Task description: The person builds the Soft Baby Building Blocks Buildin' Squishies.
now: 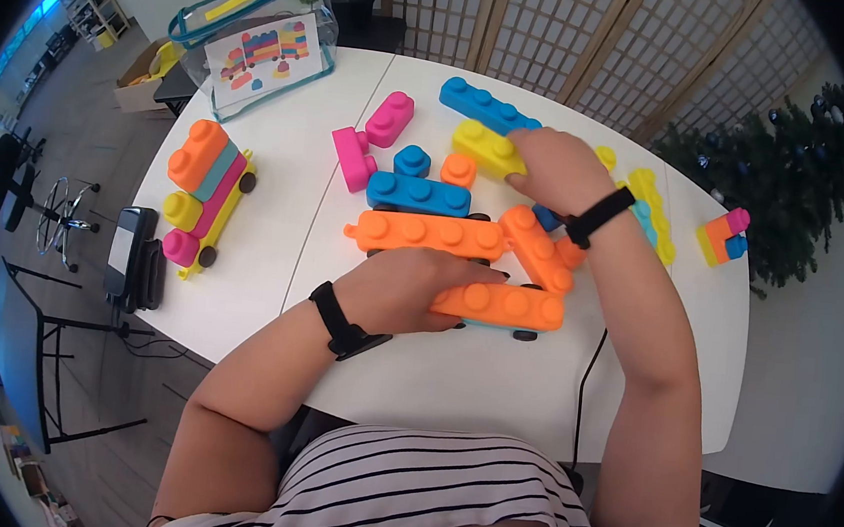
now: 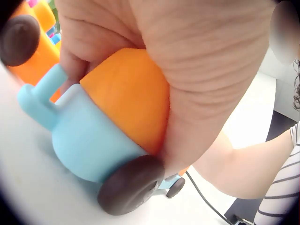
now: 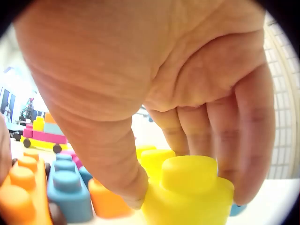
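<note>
My left hand (image 1: 405, 287) grips a long orange building block (image 1: 504, 306) by its left end, thumb and fingers on either side. That block sits on a light blue wheeled base (image 2: 89, 140) with dark wheels, whose hitch shows in the left wrist view. Farther back, my right hand (image 1: 565, 176) pinches a long yellow block (image 1: 482, 148) between thumb and fingers; its round studs face up in the right wrist view. Beyond the left hand is another orange block car (image 1: 430, 234). A blue block (image 1: 418, 194) lies behind that car, and a second long blue block (image 1: 486, 106) lies past the yellow one.
A built car (image 1: 210, 190) of pink, teal, yellow and orange blocks stands at the left, near a black device (image 1: 132, 253). Pink blocks (image 1: 390, 118) lie at mid-table. A clear bag (image 1: 259, 59) with a picture card stands at the back left. Small stacked blocks (image 1: 722, 237) sit at the right edge.
</note>
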`<state>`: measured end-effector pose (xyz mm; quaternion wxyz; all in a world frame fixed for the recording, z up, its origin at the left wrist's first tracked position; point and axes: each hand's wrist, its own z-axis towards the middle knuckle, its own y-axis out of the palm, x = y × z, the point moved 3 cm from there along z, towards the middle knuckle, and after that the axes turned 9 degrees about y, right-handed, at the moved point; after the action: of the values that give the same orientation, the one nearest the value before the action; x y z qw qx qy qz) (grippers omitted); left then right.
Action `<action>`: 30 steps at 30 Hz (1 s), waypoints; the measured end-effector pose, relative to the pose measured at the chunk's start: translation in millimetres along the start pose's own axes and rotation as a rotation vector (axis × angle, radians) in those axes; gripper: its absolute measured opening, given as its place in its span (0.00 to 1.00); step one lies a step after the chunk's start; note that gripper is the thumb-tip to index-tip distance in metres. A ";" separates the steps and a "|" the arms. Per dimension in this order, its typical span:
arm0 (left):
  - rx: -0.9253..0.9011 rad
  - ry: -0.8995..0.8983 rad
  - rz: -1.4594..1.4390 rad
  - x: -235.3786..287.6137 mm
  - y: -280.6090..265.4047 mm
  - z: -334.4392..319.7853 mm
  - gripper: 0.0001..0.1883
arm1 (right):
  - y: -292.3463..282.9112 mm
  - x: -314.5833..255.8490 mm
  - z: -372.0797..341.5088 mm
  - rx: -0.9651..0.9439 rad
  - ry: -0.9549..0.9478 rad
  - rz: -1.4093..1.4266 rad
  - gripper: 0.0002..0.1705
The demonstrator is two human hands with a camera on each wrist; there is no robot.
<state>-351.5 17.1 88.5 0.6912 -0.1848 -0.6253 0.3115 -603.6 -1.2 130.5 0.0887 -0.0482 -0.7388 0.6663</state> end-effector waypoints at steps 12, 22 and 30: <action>0.062 -0.039 0.029 -5.0 4.3 3.3 0.32 | -37.2 -6.4 -191.5 -0.032 -0.075 0.415 0.29; 0.065 -0.116 -0.006 -3.2 3.9 7.0 0.55 | -28.0 -11.5 -183.7 0.056 -0.092 0.386 0.33; 0.057 -0.125 0.010 -2.2 4.0 7.6 0.56 | -16.3 -13.5 -175.5 -0.044 -0.057 0.347 0.36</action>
<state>-359.8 17.5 85.4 0.6543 -0.1483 -0.6572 0.3434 -555.3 165.8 162.6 -0.0497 -0.1580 -0.7361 0.6563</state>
